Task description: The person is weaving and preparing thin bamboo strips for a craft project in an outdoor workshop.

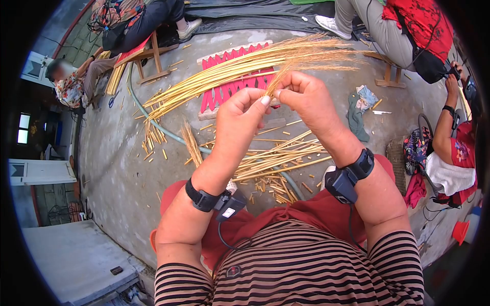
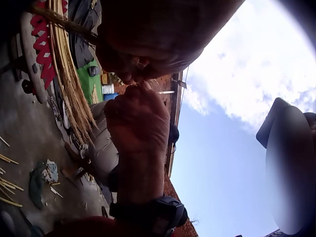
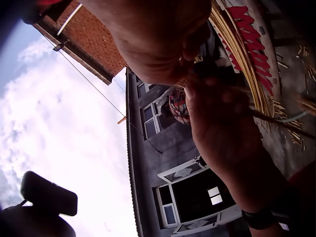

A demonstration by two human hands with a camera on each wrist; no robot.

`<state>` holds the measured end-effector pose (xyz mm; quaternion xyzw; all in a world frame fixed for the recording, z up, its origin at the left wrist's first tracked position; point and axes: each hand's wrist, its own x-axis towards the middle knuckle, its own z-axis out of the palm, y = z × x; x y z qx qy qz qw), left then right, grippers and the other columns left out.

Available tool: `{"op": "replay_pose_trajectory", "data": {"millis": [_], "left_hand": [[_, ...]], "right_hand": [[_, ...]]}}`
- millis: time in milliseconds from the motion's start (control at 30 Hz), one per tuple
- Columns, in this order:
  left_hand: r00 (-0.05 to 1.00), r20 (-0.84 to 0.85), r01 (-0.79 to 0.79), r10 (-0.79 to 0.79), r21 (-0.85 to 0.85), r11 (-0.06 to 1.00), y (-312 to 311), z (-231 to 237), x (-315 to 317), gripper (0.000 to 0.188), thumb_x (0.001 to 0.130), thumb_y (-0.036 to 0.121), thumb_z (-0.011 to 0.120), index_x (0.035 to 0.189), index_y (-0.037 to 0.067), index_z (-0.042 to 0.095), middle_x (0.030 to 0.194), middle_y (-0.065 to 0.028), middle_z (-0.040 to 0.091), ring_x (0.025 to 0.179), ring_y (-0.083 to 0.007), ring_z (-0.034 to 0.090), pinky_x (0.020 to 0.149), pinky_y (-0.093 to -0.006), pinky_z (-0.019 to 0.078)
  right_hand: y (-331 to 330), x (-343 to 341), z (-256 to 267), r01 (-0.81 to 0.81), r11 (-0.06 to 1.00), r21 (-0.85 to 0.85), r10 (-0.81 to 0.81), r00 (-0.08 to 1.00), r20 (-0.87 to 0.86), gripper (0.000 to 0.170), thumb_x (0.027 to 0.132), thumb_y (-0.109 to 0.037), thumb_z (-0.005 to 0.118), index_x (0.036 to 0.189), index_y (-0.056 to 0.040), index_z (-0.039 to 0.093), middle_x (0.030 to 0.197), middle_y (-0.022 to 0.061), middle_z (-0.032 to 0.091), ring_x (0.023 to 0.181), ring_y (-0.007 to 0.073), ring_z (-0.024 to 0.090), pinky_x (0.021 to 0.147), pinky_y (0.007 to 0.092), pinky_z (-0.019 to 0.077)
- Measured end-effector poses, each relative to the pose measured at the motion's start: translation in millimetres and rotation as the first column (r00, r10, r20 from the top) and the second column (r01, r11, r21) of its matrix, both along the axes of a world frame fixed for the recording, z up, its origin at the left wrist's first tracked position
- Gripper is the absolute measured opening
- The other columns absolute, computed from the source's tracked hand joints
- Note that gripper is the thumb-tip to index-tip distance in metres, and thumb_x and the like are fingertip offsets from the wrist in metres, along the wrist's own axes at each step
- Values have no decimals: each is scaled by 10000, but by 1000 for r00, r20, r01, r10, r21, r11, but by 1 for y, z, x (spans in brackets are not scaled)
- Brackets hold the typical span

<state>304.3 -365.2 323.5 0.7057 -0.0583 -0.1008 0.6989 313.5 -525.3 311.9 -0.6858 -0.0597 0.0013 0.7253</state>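
Observation:
In the head view, my left hand [image 1: 239, 118] and right hand [image 1: 310, 101] meet in front of my chest. Between thumb and fingers, both pinch a thin bunch of dry grass stalks [image 1: 278, 77] with feathery tops. The bunch slants upward from the fingertips, and the fingers hide its lower part. In the left wrist view, the stalks [image 2: 64, 20] run into the shadowed left hand, and the right hand [image 2: 137, 121] faces it with curled fingers. Close together in the right wrist view, the left hand [image 3: 222, 116] and right hand [image 3: 153, 39] touch at the fingertips.
A long sheaf of stalks [image 1: 219, 76] lies over a low frame with pink zigzag webbing [image 1: 208, 102]. Loose stalks [image 1: 286, 155] and cut pieces [image 1: 273, 189] litter the concrete floor near a hose [image 1: 176, 137]. A cloth [image 1: 357, 115] lies at right. Several people sit around.

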Motion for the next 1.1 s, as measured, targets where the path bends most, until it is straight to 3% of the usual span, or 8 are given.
{"op": "replay_pose_trajectory", "data": {"millis": [133, 233, 333, 533, 833, 933, 1100], "left_hand": [[998, -60, 0, -4, -68, 998, 2, 0, 1, 105, 883, 137, 562, 926, 45, 587, 734, -10, 591, 546, -38, 482, 473, -176, 374], [997, -71, -7, 1, -89, 996, 2, 1, 1, 97, 884, 138, 562, 916, 48, 579, 736, -11, 591, 549, -41, 483, 476, -176, 374], [998, -54, -22, 17, -90, 996, 4, -2, 2, 99, 884, 137, 562, 918, 46, 581, 742, -14, 592, 551, -43, 483, 483, -177, 377], [999, -31, -29, 27, -78, 997, 2, -3, 2, 107, 886, 155, 558, 922, 62, 598, 712, 20, 584, 536, -21, 470, 458, -168, 369], [993, -115, 7, -26, -157, 988, 9, -3, 5, 152, 888, 125, 519, 964, 13, 588, 764, -44, 612, 560, -73, 525, 479, -209, 423], [990, -137, 19, -43, -171, 985, 10, -2, 5, 162, 889, 124, 512, 973, 7, 585, 770, -49, 612, 568, -81, 536, 493, -218, 449], [972, -204, 76, -116, -195, 978, 10, -3, 6, 172, 893, 135, 512, 987, 8, 582, 785, -55, 613, 594, -93, 557, 545, -244, 500]], "right_hand": [[2, 0, -3, -24, 999, 23, 24, 1000, 2, 49, 778, -44, 625, 795, -15, 589, 723, -22, 583, 655, 34, 498, 592, 198, 420], [6, -4, 6, 19, 991, 135, -21, 1000, 16, 52, 784, -29, 615, 821, -23, 579, 724, -24, 576, 650, 21, 489, 565, 190, 406], [12, -7, 5, 201, 960, 196, -236, 956, 176, 54, 793, -21, 603, 838, -29, 573, 692, -42, 566, 602, 13, 471, 510, 194, 381], [15, -13, 1, 124, 981, -146, -93, 975, 204, 76, 792, -54, 599, 864, -35, 586, 596, -13, 536, 487, 31, 443, 440, 217, 353], [12, -8, -4, 141, 967, -211, -95, 973, 212, 101, 788, -66, 600, 881, -27, 593, 618, 38, 558, 514, 51, 484, 469, 227, 392], [13, -9, -3, 120, 973, -197, -85, 980, 179, 94, 793, -69, 601, 873, -21, 591, 636, 32, 571, 529, 53, 490, 479, 227, 399], [11, -3, -4, 29, 999, 45, -31, 999, 42, 87, 818, -86, 615, 838, -5, 591, 687, -6, 584, 560, 52, 495, 507, 207, 409]]}}
